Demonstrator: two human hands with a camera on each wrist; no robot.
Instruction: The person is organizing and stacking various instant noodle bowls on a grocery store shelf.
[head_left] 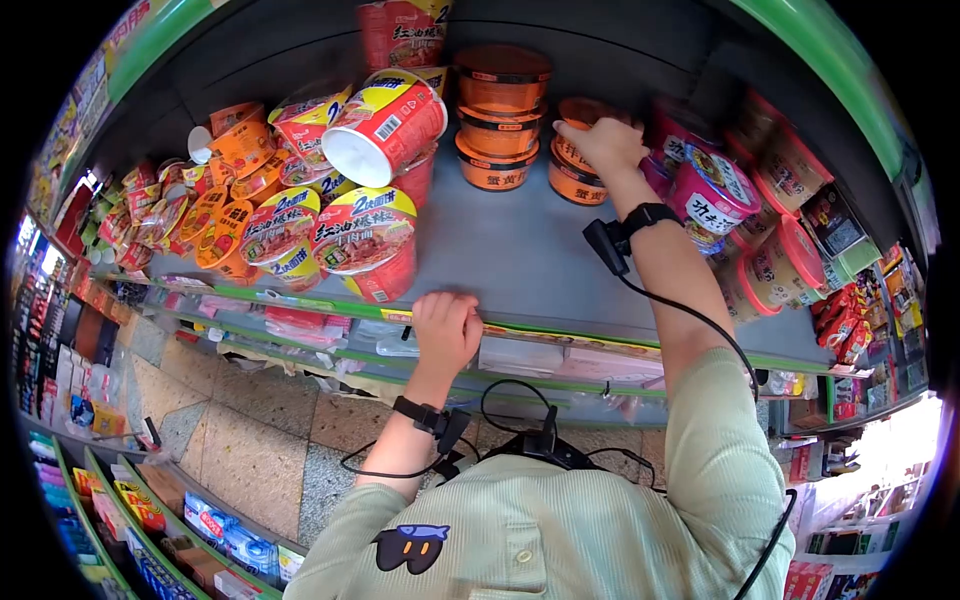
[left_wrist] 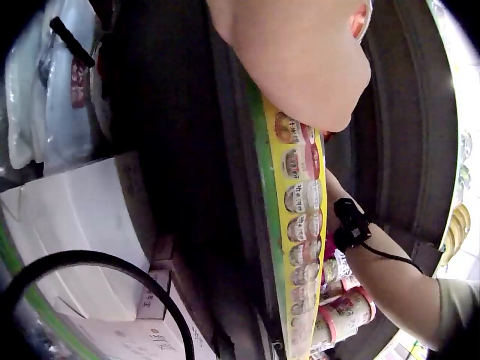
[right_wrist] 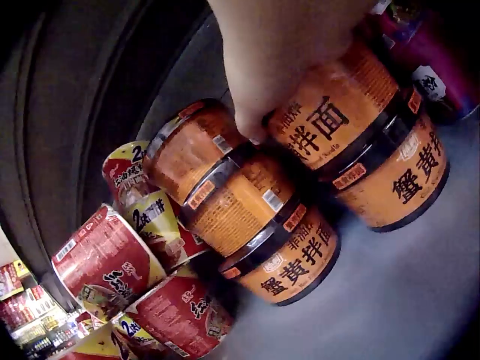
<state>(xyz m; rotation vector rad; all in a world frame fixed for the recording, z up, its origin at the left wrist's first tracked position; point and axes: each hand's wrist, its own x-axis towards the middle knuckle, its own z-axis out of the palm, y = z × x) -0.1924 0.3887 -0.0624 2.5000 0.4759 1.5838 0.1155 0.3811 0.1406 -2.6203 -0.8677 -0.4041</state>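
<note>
My right hand [head_left: 610,148] is over the right-hand stack of orange noodle tubs [head_left: 577,184], gripping the upper tub [right_wrist: 330,112] from above; its thumb shows at that tub's side in the right wrist view, the other fingers are hidden. Under it sits a second orange tub [right_wrist: 401,180]. Just left stands a stack of orange tubs [right_wrist: 281,259] with black lids. My left hand [head_left: 447,328] rests on the shelf's front edge [head_left: 540,335], holding no item; in the left wrist view the hand [left_wrist: 307,60] covers part of the yellow label strip [left_wrist: 302,225].
Red and yellow noodle tubs [head_left: 365,240] are piled left of the orange stacks, one tipped tub [head_left: 385,125] on top. Purple tubs [head_left: 712,185] and pinkish-lidded tubs [head_left: 780,270] crowd the right. Below the shelf are white boxes [left_wrist: 82,232] and a black cable [left_wrist: 97,259].
</note>
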